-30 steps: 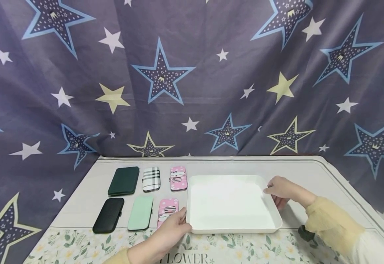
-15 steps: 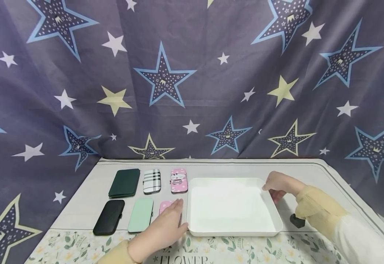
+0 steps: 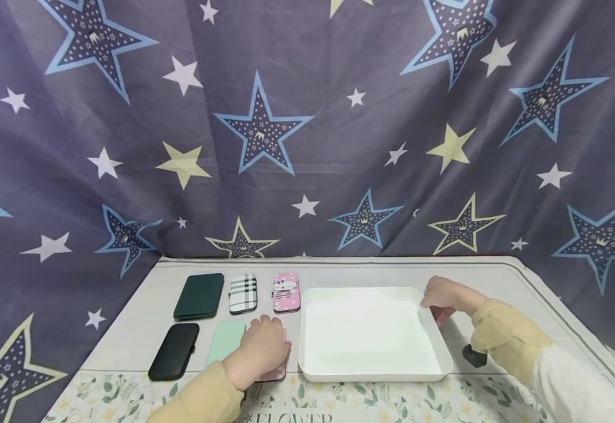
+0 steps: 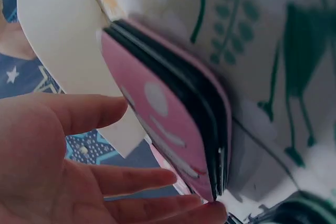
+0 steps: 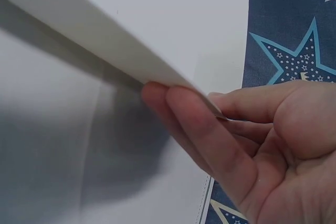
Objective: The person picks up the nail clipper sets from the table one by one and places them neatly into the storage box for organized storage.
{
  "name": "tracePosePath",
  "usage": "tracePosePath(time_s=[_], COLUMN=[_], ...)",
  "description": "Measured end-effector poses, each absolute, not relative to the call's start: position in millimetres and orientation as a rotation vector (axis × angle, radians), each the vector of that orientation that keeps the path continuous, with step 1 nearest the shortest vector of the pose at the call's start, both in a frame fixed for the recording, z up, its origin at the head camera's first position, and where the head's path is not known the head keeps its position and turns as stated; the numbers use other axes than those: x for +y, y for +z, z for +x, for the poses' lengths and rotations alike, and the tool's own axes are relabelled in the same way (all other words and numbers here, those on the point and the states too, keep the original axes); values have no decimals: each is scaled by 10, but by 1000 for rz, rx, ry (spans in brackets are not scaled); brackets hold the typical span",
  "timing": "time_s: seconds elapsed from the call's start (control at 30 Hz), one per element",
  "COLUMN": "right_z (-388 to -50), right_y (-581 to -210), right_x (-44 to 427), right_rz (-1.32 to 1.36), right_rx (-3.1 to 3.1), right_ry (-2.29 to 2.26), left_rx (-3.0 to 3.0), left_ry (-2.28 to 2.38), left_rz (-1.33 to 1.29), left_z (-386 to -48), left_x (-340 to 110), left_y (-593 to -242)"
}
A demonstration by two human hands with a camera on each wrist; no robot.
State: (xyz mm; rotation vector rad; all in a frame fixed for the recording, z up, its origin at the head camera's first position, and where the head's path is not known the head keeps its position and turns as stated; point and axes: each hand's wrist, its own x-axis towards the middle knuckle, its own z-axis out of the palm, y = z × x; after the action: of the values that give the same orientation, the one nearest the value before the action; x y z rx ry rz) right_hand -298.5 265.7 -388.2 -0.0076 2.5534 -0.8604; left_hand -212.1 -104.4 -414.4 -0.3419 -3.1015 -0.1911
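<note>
My left hand (image 3: pixel 264 346) is over the near pink patterned case (image 3: pixel 276 373), covering most of it in the head view. In the left wrist view, the thumb and extended fingers lie along the edges of this pink case (image 4: pixel 163 103), with fingertips touching its far end; its dark rim shows. My right hand (image 3: pixel 445 299) pinches the right wall of the white tray (image 3: pixel 373 377), thumb inside and fingers outside, as the right wrist view of the tray wall (image 5: pixel 121 51) shows. The tray holds nothing.
Left of my left hand lie a mint green case (image 3: pixel 226 338) and a black case (image 3: pixel 174 351). Behind them sit a dark green case (image 3: pixel 199 295), a plaid case (image 3: pixel 243 292) and another pink case (image 3: pixel 286 291). A star-patterned curtain (image 3: pixel 307 176) hangs behind the table.
My left hand has left the tray's near left corner and moved left over the near pink case. My right hand has stayed on the tray's right wall.
</note>
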Motion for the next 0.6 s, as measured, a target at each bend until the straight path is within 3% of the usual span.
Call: tracePosePath(time_s=[0.4,0.6], right_z=[-2977,-2983], right_y=[-3893,-3902], right_x=[2661,2642], right_rz=[-32,-56], right_rx=[2534,2569], right_ry=[-876,-832], left_rx=[-3324,-3339], left_ry=[-343,-395], left_rz=[-408,-320], left_z=[-2351,-2465], left_x=[-1183,-1251], left_y=[-3953,-3979])
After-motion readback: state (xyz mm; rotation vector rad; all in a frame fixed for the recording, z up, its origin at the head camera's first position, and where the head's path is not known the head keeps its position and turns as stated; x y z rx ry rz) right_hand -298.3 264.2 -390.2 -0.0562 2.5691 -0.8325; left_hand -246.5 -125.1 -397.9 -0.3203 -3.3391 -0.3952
